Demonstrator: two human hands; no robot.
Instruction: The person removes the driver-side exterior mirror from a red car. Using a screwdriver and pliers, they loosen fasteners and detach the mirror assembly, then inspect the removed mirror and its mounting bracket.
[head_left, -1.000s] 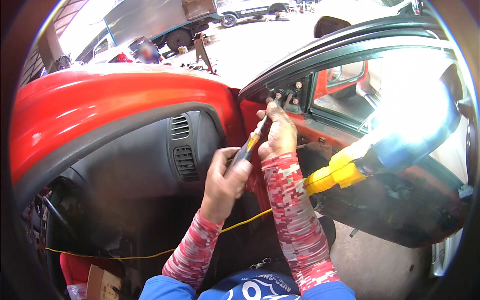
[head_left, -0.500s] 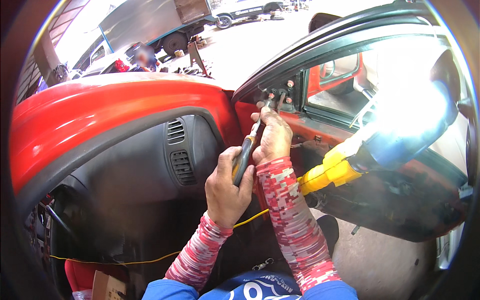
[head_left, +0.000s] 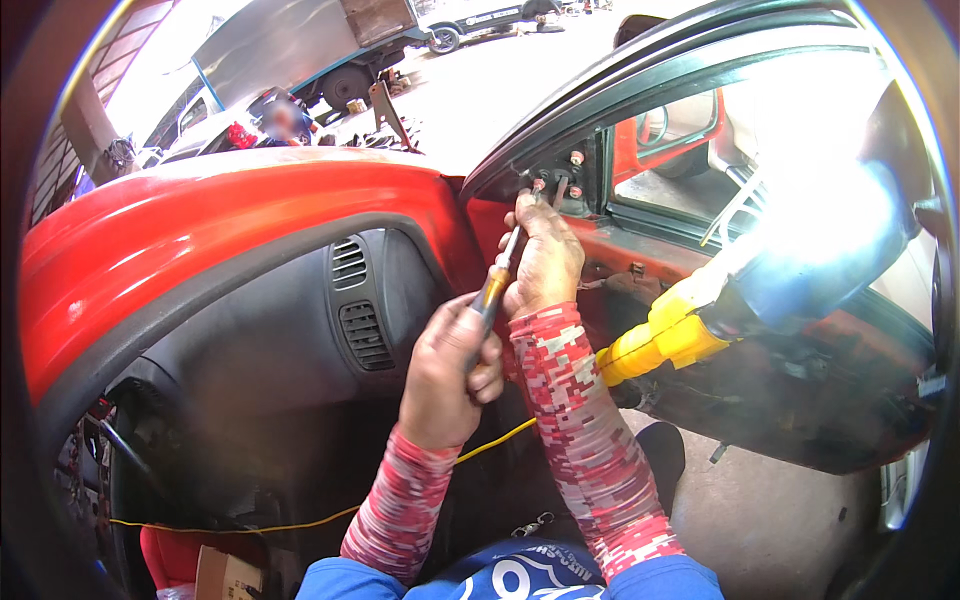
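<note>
My left hand (head_left: 445, 375) is wrapped around the dark and amber handle of a screwdriver (head_left: 494, 288). Higher up, my right hand (head_left: 546, 258) closes its fingers around the metal shaft near the tip. The tip reaches a reddish-headed screw (head_left: 538, 185) at the front corner of the red car door's window frame; my fingertips partly hide the contact. Two more reddish fasteners, an upper one (head_left: 577, 158) and a lower one (head_left: 575, 192), sit beside it on the black corner piece.
The open car door (head_left: 760, 400) stands at the right, its inner side exposed. A bright work lamp with a yellow handle (head_left: 655, 340) is beside my right forearm. A yellow cord (head_left: 300, 524) crosses below my arms. The dashboard (head_left: 250, 310) lies left, a cardboard box (head_left: 225, 575) lower left.
My left hand has turned on the screwdriver handle, its fingers now curled around with the knuckles differently placed. The right hand stays at the shaft, its fingers slightly nearer the screw.
</note>
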